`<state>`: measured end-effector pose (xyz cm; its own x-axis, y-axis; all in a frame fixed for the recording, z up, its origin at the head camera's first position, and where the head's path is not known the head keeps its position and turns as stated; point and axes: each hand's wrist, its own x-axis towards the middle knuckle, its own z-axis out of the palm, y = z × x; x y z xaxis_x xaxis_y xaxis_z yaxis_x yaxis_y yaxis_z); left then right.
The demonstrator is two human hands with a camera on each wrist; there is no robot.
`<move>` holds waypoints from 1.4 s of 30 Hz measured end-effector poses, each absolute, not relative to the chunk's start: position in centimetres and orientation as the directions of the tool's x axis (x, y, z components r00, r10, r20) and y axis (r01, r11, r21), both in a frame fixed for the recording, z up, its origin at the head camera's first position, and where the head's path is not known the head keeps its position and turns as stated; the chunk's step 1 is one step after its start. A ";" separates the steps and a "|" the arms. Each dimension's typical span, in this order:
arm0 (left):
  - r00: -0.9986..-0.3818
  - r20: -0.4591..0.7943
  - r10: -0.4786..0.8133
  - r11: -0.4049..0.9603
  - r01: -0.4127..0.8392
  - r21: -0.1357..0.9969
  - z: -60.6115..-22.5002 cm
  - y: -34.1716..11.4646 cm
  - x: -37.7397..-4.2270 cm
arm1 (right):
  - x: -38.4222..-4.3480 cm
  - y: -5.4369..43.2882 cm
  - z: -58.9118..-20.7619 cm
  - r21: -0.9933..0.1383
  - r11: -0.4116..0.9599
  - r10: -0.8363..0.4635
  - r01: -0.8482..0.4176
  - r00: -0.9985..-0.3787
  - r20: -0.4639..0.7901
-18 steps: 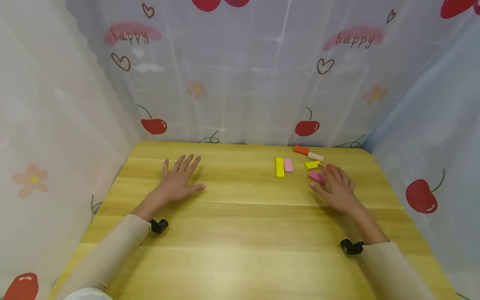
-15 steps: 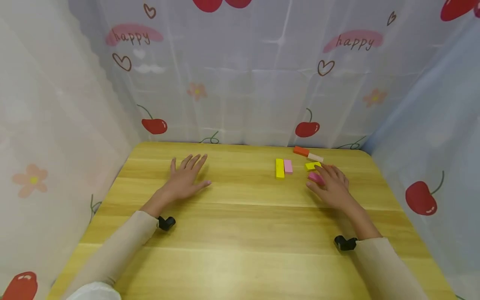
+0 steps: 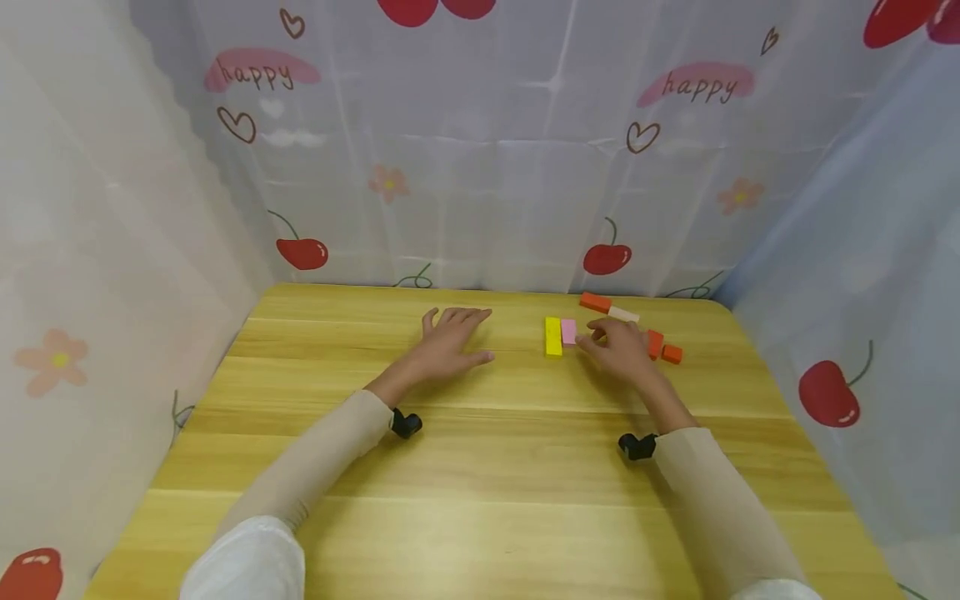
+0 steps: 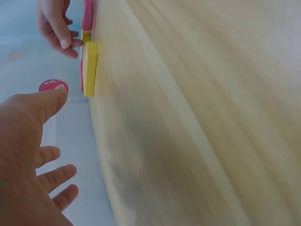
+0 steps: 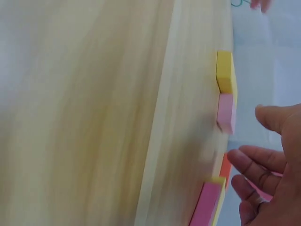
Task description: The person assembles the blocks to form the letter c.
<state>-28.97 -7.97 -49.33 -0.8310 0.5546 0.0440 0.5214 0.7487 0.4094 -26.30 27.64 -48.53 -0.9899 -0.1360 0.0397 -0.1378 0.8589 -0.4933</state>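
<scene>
In the head view my left hand (image 3: pixel 442 346) hovers over the table, fingers spread and holding nothing. To its right a long yellow block (image 3: pixel 552 336) and a shorter light pink block (image 3: pixel 568 332) lie side by side. My right hand (image 3: pixel 621 348), with loosely bent fingers, is just right of the light pink block. In the right wrist view nothing is plainly gripped, and a gap shows between its thumb and that block. A magenta block (image 5: pixel 205 203) with a yellow one behind it appears below the fingers there; the hand hides both in the head view.
Near the table's back edge lie an orange-red block (image 3: pixel 596 302) and a cream block (image 3: pixel 625 314). Two more orange-red blocks, one upright-looking (image 3: pixel 655 344) and one small (image 3: pixel 672 354), lie right of the right hand. A patterned curtain (image 3: pixel 480 208) encloses the table (image 3: pixel 480 467).
My left hand has moved right, toward the yellow block. My right hand has moved left, from the right-hand blocks toward the light pink block, uncovering the orange-red ones.
</scene>
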 end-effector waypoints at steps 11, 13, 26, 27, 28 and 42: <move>-0.807 -0.030 0.590 0.741 0.526 0.418 -49.9 -2.1 -31.2 | -27.4 25.0 -49.6 -0.459 0.888 -0.018 -0.018 -1.000 0.003; -0.806 -0.030 0.591 0.737 0.524 0.427 -49.8 -1.0 -31.6 | -27.6 24.8 -49.2 -0.433 0.901 -0.001 -0.008 -1.000 0.017; -0.799 -0.047 0.599 0.730 0.521 0.442 -49.9 2.8 -33.0 | -28.2 24.4 -48.0 -0.372 0.928 0.037 0.026 -0.999 0.022; -0.798 -0.046 0.601 0.728 0.522 0.445 -50.0 2.9 -33.1 | -28.3 24.3 -48.1 -0.371 0.928 0.038 0.030 -0.999 0.015; -0.798 -0.045 0.602 0.726 0.522 0.448 -50.1 3.0 -33.1 | -28.3 24.3 -48.2 -0.375 0.926 0.041 0.034 -0.999 0.010; -0.801 -0.042 0.597 0.744 0.534 0.401 -51.0 4.1 -33.7 | -28.1 24.3 -48.7 -0.351 0.935 0.067 0.045 -0.996 0.050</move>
